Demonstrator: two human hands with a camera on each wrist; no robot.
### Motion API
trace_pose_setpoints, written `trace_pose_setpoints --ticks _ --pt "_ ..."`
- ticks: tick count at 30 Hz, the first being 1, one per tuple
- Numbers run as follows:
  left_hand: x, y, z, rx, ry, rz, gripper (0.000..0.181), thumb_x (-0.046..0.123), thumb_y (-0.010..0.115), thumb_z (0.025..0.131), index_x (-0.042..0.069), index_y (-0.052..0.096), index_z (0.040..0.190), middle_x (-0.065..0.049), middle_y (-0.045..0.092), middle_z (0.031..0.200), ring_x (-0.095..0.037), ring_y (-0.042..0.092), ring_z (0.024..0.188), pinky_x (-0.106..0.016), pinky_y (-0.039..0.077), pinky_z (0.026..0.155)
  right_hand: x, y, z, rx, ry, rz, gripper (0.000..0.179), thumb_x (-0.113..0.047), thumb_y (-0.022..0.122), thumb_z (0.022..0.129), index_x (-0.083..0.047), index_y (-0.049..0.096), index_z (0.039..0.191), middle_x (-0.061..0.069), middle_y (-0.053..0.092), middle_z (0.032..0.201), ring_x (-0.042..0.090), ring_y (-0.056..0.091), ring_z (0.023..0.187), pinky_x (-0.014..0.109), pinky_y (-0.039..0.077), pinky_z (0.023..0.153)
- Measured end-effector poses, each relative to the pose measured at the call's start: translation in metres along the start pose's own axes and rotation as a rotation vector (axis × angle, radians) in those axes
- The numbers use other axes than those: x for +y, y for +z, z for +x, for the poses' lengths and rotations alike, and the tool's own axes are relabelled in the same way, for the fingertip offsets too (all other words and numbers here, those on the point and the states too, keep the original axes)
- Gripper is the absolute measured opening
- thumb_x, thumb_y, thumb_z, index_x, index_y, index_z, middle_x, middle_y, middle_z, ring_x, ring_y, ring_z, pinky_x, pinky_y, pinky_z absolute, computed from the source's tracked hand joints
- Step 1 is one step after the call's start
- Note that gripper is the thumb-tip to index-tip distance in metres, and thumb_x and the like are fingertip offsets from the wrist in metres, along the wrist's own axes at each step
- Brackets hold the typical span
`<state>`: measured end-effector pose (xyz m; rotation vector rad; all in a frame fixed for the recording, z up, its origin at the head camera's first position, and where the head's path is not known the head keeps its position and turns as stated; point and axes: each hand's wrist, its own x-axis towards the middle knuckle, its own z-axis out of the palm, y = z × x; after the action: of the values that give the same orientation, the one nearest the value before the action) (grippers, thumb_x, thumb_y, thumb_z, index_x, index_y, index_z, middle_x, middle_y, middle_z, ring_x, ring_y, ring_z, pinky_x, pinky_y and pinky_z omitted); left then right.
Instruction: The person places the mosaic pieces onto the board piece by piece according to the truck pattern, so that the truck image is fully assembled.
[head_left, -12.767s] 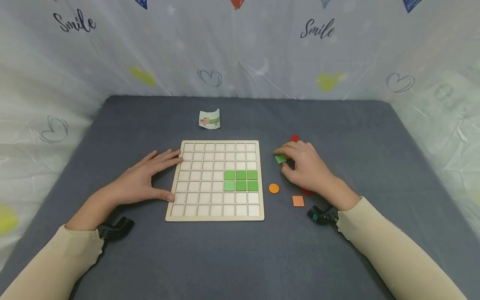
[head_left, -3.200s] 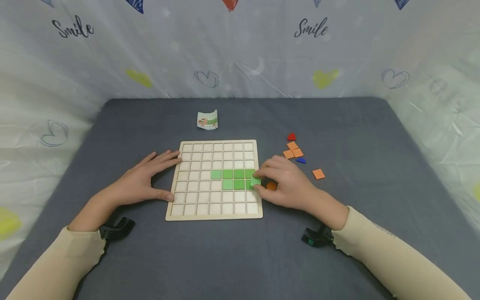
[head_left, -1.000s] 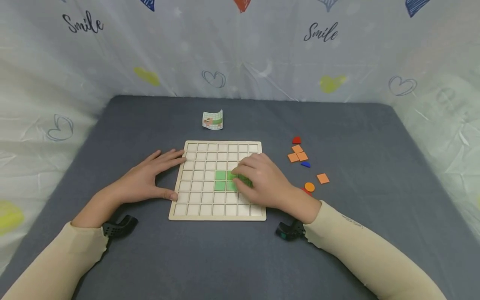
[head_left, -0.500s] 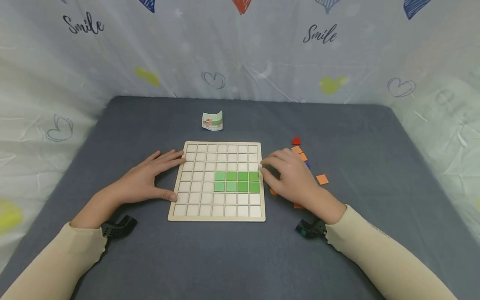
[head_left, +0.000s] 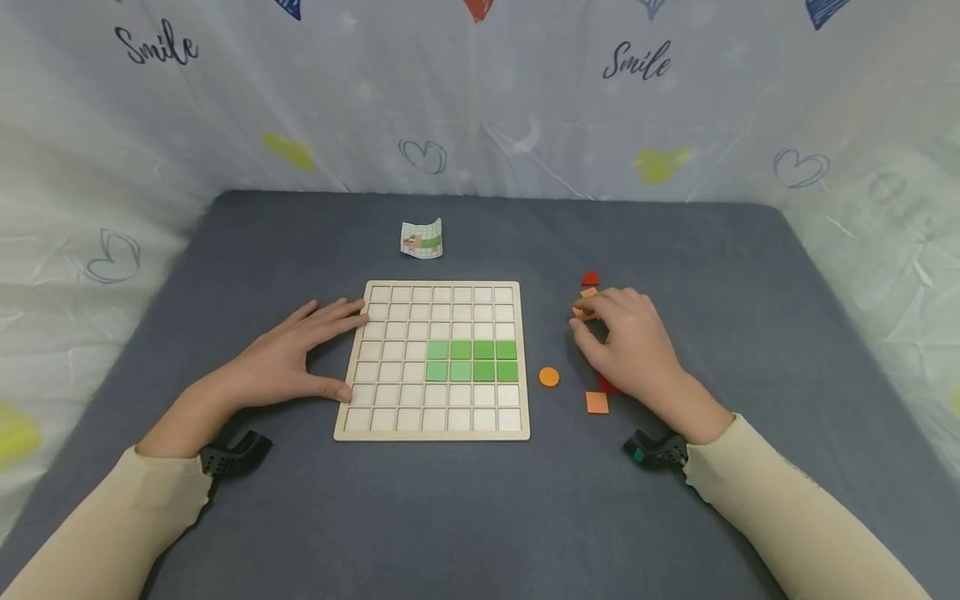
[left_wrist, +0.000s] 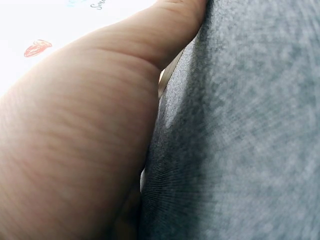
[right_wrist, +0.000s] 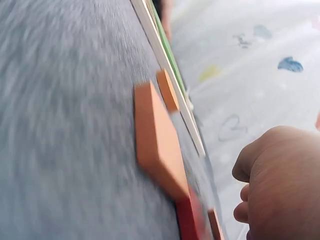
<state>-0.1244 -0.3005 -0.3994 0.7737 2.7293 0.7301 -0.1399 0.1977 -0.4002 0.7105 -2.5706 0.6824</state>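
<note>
A pale wooden grid board (head_left: pixel 395 400) lies on the table, with two rows of green square tiles (head_left: pixel 472 361) reaching its right edge. Against the board's left edge rests my left hand (head_left: pixel 288 358), fingers and thumb spread. My right hand (head_left: pixel 630 337) is to the right of the board, over the loose tiles. Its bent index finger and thumb are apart beside an orange square tile (head_left: pixel 583 315), which appears to lie on the table. In the right wrist view, the curled fingers of that hand (right_wrist: pixel 285 185) show no tile; their tips are hidden.
An orange round piece (head_left: pixel 549 377), another orange square (head_left: pixel 597 403) and a red piece (head_left: pixel 606 384) lie near my right wrist. Farther back are a second red piece (head_left: pixel 591 278) and a small picture card (head_left: pixel 422 239). A patterned curtain (head_left: pixel 510 100) hangs behind the table.
Both green rows have grown leftward since the earliest frame. My right hand has left the board and moved right to the orange tiles. My left hand stays at the board's edge.
</note>
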Motion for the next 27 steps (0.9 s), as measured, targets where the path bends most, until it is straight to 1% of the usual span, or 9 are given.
trace_pose_setpoints --ticks 4,7,11,15,19,22,27 --pt "0.001 0.000 0.001 -0.002 -0.006 0.002 0.114 0.063 0.092 0.080 0.030 0.034 0.174 0.009 0.019 0.182 -0.026 0.013 0.169 -0.049 0.001 0.137 0.011 -0.007 -0.003 0.007 0.052 -0.005 0.022 -0.012 0.076 0.099 -0.002 0.082 0.117 0.012 0.078 0.106 0.033 0.065 0.092 0.051 0.047 0.079" --pt "0.002 0.000 0.002 -0.009 -0.001 0.003 0.113 0.063 0.091 0.082 0.029 0.034 0.174 0.007 0.019 0.182 -0.028 0.013 0.169 -0.051 0.001 0.137 0.019 -0.013 -0.006 -0.003 0.088 -0.005 0.021 -0.011 0.075 0.099 -0.001 0.082 0.116 0.014 0.078 0.107 0.034 0.063 0.092 0.051 0.048 0.081" --pt "0.004 -0.002 0.003 -0.015 0.009 0.001 0.112 0.062 0.090 0.083 0.027 0.034 0.174 0.004 0.019 0.182 -0.031 0.013 0.168 -0.054 0.002 0.137 0.026 -0.017 -0.005 -0.020 0.103 0.003 0.021 -0.009 0.074 0.098 0.000 0.082 0.115 0.017 0.077 0.110 0.035 0.063 0.093 0.052 0.049 0.082" --pt "0.005 -0.003 0.003 -0.017 0.010 0.000 0.112 0.063 0.090 0.083 0.027 0.035 0.174 0.003 0.019 0.182 -0.033 0.013 0.168 -0.055 0.002 0.137 0.031 -0.017 -0.003 -0.039 0.117 0.014 0.023 -0.008 0.072 0.098 -0.001 0.082 0.117 0.017 0.077 0.114 0.037 0.063 0.098 0.054 0.050 0.084" --pt "0.004 -0.002 0.002 -0.009 0.012 -0.008 0.112 0.061 0.091 0.083 0.026 0.036 0.174 0.002 0.020 0.182 -0.034 0.013 0.168 -0.055 0.002 0.136 0.033 -0.014 -0.001 -0.095 0.160 0.027 0.025 -0.012 0.074 0.100 -0.001 0.080 0.120 0.017 0.076 0.122 0.036 0.062 0.103 0.053 0.051 0.087" --pt "0.002 -0.001 0.001 -0.003 -0.001 -0.013 0.112 0.061 0.092 0.082 0.028 0.036 0.173 0.004 0.020 0.182 -0.032 0.013 0.168 -0.053 0.002 0.137 0.033 -0.012 -0.001 -0.138 0.193 0.034 0.028 -0.015 0.074 0.100 -0.001 0.079 0.123 0.018 0.074 0.127 0.037 0.061 0.107 0.055 0.051 0.090" --pt "0.001 -0.001 0.001 -0.003 -0.014 -0.011 0.113 0.062 0.092 0.081 0.030 0.036 0.173 0.007 0.020 0.182 -0.029 0.013 0.169 -0.051 0.002 0.137 0.033 -0.011 -0.003 -0.147 0.211 0.035 0.030 -0.015 0.074 0.098 -0.002 0.080 0.124 0.018 0.073 0.127 0.036 0.061 0.106 0.057 0.051 0.092"
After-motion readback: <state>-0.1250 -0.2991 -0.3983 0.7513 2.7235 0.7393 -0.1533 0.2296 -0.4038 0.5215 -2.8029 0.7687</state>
